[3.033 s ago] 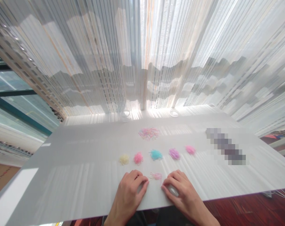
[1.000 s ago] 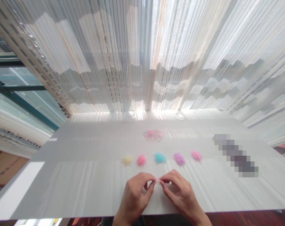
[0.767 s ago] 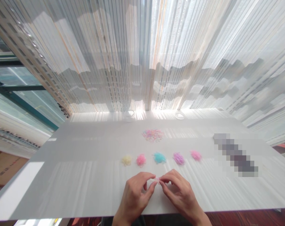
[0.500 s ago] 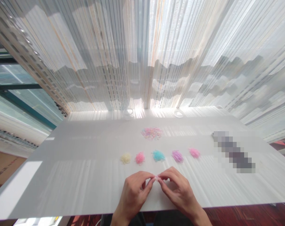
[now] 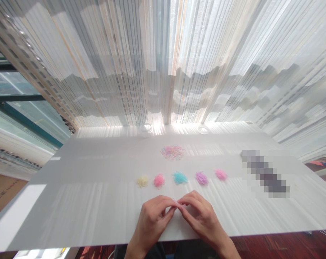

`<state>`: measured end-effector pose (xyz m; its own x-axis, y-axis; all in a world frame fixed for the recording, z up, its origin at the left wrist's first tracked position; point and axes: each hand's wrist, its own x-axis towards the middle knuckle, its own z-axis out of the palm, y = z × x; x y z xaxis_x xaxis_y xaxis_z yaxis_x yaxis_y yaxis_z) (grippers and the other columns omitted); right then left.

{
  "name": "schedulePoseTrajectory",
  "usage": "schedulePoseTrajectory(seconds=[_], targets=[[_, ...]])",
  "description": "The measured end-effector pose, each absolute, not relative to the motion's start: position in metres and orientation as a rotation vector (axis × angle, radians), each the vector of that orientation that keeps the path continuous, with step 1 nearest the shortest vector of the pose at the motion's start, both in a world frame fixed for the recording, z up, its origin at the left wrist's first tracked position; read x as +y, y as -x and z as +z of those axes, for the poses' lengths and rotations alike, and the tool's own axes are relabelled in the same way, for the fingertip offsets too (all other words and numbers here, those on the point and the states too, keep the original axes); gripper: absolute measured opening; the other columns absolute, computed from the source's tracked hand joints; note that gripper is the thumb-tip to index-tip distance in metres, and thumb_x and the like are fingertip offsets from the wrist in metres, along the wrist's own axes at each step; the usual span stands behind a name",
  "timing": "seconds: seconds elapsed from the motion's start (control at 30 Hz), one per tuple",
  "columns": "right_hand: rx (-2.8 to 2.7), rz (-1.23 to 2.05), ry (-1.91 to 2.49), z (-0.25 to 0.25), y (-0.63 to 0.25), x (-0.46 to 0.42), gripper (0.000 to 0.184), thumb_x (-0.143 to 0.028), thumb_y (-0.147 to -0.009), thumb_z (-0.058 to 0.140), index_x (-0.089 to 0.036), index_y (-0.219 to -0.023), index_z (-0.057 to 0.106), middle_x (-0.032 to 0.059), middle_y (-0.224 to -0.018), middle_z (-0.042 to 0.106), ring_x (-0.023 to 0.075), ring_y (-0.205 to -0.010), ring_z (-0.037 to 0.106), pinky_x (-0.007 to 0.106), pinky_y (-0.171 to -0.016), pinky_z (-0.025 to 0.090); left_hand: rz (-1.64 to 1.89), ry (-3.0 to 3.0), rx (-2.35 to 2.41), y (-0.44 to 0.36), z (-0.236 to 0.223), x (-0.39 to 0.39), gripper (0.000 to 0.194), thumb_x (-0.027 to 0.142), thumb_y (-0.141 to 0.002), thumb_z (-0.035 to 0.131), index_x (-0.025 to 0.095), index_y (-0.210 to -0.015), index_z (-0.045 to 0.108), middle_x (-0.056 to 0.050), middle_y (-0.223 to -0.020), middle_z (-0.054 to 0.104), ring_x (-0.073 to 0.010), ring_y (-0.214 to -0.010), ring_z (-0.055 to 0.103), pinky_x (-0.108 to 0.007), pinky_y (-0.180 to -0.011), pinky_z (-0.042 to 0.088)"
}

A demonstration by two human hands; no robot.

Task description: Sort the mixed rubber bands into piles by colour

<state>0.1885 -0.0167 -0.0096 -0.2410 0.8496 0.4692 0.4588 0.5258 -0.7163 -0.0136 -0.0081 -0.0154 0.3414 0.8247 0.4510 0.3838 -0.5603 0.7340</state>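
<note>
Near the front edge of the white table [image 5: 98, 201], my left hand [image 5: 156, 219] and my right hand [image 5: 202, 217] meet, both pinched at the fingertips. Between them is a small pale pinkish band [image 5: 175, 200], mostly hidden by the fingers. Just beyond lies a row of little heaps of thin bands: yellow [image 5: 142, 181], coral pink [image 5: 159, 180], turquoise [image 5: 180, 177], purple [image 5: 201, 178] and light pink [image 5: 221, 175]. Farther back is a looser heap of mixed pastel bands [image 5: 173, 152].
Two clear round containers [image 5: 146, 128] [image 5: 203, 130] stand at the back by the striped curtain [image 5: 157, 72]. A blurred-out dark object [image 5: 265, 174] lies on the right. A cardboard box [image 5: 5, 190] is left of the table.
The fingertips of both hands have come closer and now touch or overlap, with the band's end poking up. The view has shifted slightly; the heaps look unchanged.
</note>
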Motion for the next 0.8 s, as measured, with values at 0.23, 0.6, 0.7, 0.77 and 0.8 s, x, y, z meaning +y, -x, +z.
schedulePoseTrajectory(seconds=[0.23, 0.6, 0.7, 0.77, 0.8], targets=[[-1.871, 0.559, 1.065, -0.008, -0.188, -0.016, 0.01, -0.017, -0.099, 0.064, -0.024, -0.1, 0.07, 0.0017, -0.085, 0.069, 0.0167, -0.078, 0.067, 0.027, -0.07, 0.055, 1.15, -2.063, 1.112, 0.014, -0.019, -0.008, 0.007, 0.02, -0.1, 0.065, 0.022, -0.102, 0.072, -0.002, -0.09, 0.077, -0.0116, -0.065, 0.065, -0.021, -0.063, 0.053], [-1.85, 0.565, 1.096, -0.009, -0.19, -0.017, 0.011, -0.019, -0.1, 0.063, -0.024, -0.1, 0.072, 0.0024, -0.085, 0.069, 0.0167, -0.078, 0.067, 0.027, -0.071, 0.056, 1.157, -2.02, 1.165, 0.016, -0.014, -0.01, 0.009, 0.022, -0.1, 0.063, 0.022, -0.099, 0.072, -0.002, -0.091, 0.076, -0.0115, -0.069, 0.066, -0.02, -0.065, 0.054], [-1.835, 0.582, 1.101, -0.009, -0.191, -0.016, 0.011, -0.02, -0.101, 0.061, -0.023, -0.098, 0.072, 0.0028, -0.084, 0.069, 0.0167, -0.077, 0.067, 0.027, -0.071, 0.055, 1.174, -2.047, 1.318, 0.035, -0.009, -0.005, 0.011, 0.024, -0.099, 0.063, 0.023, -0.096, 0.074, 0.0, -0.087, 0.076, -0.0103, -0.063, 0.062, -0.02, -0.063, 0.052], [-1.826, 0.597, 1.097, -0.008, -0.191, -0.016, 0.012, -0.021, -0.102, 0.06, -0.023, -0.096, 0.071, 0.0031, -0.084, 0.069, 0.0169, -0.077, 0.067, 0.027, -0.07, 0.055, 1.216, -2.026, 1.559, 0.053, -0.005, 0.002, 0.012, 0.027, -0.096, 0.065, 0.023, -0.092, 0.076, 0.001, -0.083, 0.075, -0.0097, -0.055, 0.057, -0.021, -0.061, 0.05], [-1.824, 0.601, 1.094, -0.008, -0.191, -0.017, 0.013, -0.022, -0.102, 0.059, -0.022, -0.096, 0.071, 0.0034, -0.084, 0.07, 0.0171, -0.077, 0.067, 0.028, -0.07, 0.055, 1.231, -1.998, 1.692, 0.063, -0.003, 0.005, 0.014, 0.03, -0.094, 0.065, 0.023, -0.089, 0.076, 0.001, -0.08, 0.074, -0.0101, -0.054, 0.056, -0.022, -0.06, 0.049]])
